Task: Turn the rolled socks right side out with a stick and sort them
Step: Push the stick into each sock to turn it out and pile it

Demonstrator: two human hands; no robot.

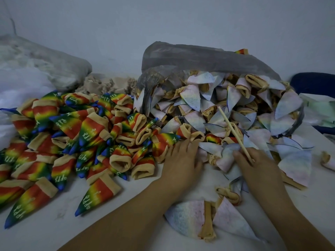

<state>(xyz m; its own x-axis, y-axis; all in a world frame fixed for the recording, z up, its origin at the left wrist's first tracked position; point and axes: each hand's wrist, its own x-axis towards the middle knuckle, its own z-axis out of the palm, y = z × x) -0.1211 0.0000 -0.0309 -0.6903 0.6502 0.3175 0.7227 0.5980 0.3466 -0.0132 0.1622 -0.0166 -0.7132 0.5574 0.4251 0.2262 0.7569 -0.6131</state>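
Our right hand pinches the stick over a pale sock. Our left hand lies flat where the rainbow pile meets the pale heap. Because they touch, we risk sweeping unturned socks among the sorted ones.

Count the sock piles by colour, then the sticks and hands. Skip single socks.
Rainbow pile: 1
Pale pile: 1
Beige pile: 1
Stick: 1
Hands: 2, left hand, right hand
Total: 6
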